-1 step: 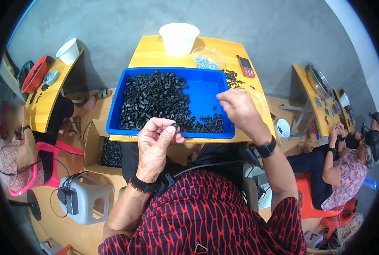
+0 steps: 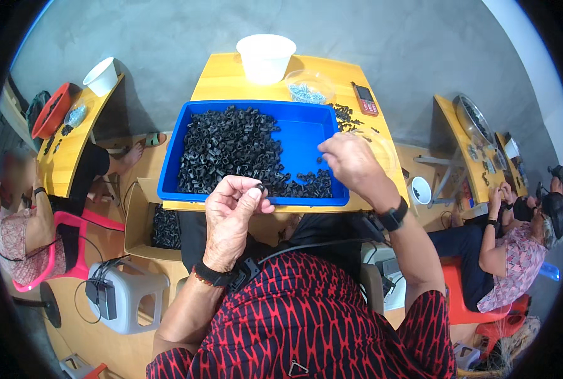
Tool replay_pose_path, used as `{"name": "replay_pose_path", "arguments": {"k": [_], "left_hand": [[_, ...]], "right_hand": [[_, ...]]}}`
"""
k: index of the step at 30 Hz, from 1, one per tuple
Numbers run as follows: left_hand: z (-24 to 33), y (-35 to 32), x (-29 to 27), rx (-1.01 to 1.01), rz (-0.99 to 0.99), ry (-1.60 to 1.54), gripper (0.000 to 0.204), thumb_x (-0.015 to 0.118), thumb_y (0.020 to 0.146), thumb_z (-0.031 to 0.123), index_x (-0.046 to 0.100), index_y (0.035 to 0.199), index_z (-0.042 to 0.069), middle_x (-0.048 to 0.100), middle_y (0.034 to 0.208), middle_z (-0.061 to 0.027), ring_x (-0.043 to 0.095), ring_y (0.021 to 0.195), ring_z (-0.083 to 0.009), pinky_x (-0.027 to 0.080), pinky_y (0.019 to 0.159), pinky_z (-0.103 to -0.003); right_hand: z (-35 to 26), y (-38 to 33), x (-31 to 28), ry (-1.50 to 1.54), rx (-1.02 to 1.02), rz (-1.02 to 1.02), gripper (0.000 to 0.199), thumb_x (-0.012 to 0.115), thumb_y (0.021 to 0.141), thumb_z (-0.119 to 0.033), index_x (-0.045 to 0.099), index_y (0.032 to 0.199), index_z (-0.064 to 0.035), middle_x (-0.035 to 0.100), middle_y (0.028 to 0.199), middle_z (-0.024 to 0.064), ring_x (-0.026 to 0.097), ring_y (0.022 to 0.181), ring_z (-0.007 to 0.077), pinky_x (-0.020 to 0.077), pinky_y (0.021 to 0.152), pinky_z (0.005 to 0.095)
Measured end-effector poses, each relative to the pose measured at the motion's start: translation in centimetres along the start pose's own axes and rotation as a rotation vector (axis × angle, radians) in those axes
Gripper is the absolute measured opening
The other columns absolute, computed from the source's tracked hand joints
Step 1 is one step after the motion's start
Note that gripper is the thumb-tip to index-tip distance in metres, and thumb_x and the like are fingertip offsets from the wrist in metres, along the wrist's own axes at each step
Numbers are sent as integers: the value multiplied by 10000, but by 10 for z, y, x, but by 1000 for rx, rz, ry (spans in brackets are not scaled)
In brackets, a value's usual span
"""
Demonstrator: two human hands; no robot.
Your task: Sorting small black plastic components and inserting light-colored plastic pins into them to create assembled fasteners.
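My left hand point(image 2: 226, 218) is closed in front of the blue tray's near edge. Its thumb and forefinger pinch a small black plastic clip point(image 2: 260, 187). My right hand point(image 2: 355, 165) hangs over the right part of the blue tray point(image 2: 302, 136), its fingertips pressed together. Whatever they may hold is hidden. A dark bit lies just beneath those fingertips. Many small ring-shaped black clips point(image 2: 231, 148) heap up in the left and middle of the tray, with a thinner strip along the near side.
Behind the tray stand a white bucket point(image 2: 266, 60) and a clear bowl of silvery screws point(image 2: 308, 87). A red phone point(image 2: 365, 100) lies at the right, near loose black parts point(image 2: 346, 117). A cardboard box point(image 2: 144, 218) of black parts stands below. Other people sit at tables on both sides.
My right hand has shifted slightly left, farther over the tray. My left hand stays in place with the clip.
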State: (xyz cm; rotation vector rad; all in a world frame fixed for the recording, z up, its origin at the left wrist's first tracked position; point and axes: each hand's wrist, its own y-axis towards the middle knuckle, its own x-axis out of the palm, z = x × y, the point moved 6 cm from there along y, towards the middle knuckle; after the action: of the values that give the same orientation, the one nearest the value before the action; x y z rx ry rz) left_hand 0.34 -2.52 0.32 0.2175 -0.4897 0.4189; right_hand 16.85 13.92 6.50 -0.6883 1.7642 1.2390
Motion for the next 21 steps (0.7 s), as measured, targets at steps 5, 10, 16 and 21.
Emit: {"name": "replay_pose_path", "arguments": {"k": [5,10,16,21], "left_hand": [[0,2,-3,-19,3,-17,110,632,963,75,613,1053,16,680,916,-93,676,765,-158,597,740,-320],[-2,2,-4,-62,0,6,156,634,964,85,627,1088,-9,686,923,-101,685,769,-162,600,750,-324],[0,1,-2,-85,-3,4,149,629,968,90,627,1073,-15,692,936,-113,693,781,-164,607,754,-324],[-2,-5,5,-131,-55,-7,139,632,954,35,632,1075,-32,699,928,-94,692,780,-140,589,754,-276]], "right_hand": [[-4,16,29,-252,16,-307,98,583,838,-108,658,825,-46,647,867,133,596,925,314,416,847,444],[-4,13,39,-151,-75,-318,114,534,837,-47,642,839,-13,643,876,163,596,955,354,416,926,477],[-10,14,39,859,381,-185,205,600,865,1,684,1048,38,681,881,67,656,783,153,541,697,306],[-55,-7,25,1275,445,-53,186,600,934,-12,674,1102,19,699,909,51,658,822,85,544,741,235]]}}
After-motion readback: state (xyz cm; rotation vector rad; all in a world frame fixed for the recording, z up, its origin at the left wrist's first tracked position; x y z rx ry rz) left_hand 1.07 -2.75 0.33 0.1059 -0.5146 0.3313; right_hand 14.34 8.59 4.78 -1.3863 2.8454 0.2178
